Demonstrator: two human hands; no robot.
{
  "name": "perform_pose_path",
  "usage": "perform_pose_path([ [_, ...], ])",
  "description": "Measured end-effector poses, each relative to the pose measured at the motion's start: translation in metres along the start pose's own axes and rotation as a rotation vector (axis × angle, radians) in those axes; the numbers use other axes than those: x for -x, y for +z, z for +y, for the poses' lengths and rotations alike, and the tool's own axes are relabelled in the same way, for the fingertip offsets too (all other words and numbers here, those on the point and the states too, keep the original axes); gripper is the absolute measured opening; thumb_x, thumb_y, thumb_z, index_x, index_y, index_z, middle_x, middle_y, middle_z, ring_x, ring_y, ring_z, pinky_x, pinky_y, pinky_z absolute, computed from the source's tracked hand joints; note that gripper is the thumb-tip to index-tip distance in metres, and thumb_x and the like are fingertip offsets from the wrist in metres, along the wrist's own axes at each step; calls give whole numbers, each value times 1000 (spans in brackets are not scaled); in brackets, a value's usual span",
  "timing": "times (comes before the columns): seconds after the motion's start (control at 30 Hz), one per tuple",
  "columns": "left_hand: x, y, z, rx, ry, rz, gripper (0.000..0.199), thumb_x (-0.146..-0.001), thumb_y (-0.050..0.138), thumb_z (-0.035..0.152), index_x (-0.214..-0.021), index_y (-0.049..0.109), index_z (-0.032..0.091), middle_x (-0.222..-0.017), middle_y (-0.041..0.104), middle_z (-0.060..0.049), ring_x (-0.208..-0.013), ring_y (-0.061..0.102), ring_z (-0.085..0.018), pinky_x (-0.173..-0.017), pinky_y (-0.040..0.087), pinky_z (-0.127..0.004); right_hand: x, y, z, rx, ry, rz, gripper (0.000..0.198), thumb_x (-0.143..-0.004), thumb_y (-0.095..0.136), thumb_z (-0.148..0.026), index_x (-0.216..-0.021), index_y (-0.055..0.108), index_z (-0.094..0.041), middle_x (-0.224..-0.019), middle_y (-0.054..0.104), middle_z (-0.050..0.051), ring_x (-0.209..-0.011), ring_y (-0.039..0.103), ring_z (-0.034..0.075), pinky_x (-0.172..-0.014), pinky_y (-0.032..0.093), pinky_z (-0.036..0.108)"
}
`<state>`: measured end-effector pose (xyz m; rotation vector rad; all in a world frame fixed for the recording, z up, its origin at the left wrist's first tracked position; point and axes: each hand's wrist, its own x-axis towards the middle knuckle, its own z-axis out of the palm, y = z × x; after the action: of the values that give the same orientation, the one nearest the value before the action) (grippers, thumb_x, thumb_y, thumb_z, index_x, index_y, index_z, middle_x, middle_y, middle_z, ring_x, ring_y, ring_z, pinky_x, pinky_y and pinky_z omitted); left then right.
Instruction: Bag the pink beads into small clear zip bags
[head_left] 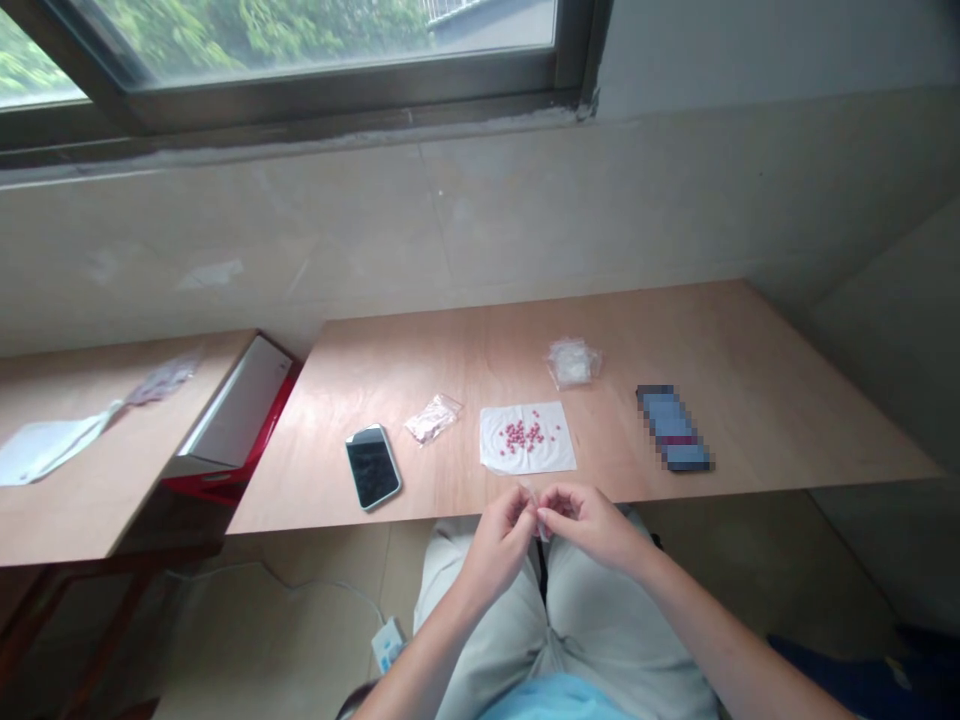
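My left hand [507, 530] and my right hand [589, 518] meet over my lap at the table's front edge, fingers pinched together. Between them is a small clear plastic bag [542, 530], mostly hidden by the fingers; a little pink shows near its lower part. Just beyond the hands, a white paper sheet [491, 455] lies flat on the table, with many small red beads [521, 435] scattered over its middle. Behind it sits a stack of clear plastic bags [572, 362]. To the left of the sheet is another clear bag [433, 418] with pinkish contents.
A phone [373, 467] with a dark screen lies on the wooden table [465, 350] at left. Another phone [675, 428], pixelated, lies at right. The neighbouring table [75, 400] holds white sheets [52, 448]. A power strip [388, 643] is on the floor.
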<state>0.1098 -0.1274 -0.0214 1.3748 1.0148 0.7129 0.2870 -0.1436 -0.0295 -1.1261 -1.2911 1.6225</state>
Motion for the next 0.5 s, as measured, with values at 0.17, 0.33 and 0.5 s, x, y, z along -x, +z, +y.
perform_pose_path([
  [0.17, 0, 0, 5, -170, 25, 9, 23, -93, 51, 30, -73, 49, 19, -70, 57, 0, -67, 49, -14, -63, 36, -24, 1, 1, 0, 95, -20, 40, 20, -93, 62, -32, -79, 64, -18, -75, 66, 2, -71, 60, 16, -69, 48, 27],
  [0.33, 2, 1, 1, -365, 40, 46, 17, -87, 52, 23, -71, 46, 19, -66, 53, 3, -63, 46, -13, -59, 29, -24, 1, 4, 3, 234, -45, 100, 12, -88, 60, -23, -79, 64, -18, -76, 67, 1, -70, 60, 16, -64, 45, 26],
  [0.5, 3, -1, -1, -492, 48, 87, 15, -85, 52, 20, -70, 47, 19, -64, 52, 3, -61, 47, -13, -58, 28, -25, 1, 3, 0, 342, -39, 184, 11, -86, 60, -21, -75, 61, -19, -70, 65, -1, -65, 58, 15, -60, 42, 25],
])
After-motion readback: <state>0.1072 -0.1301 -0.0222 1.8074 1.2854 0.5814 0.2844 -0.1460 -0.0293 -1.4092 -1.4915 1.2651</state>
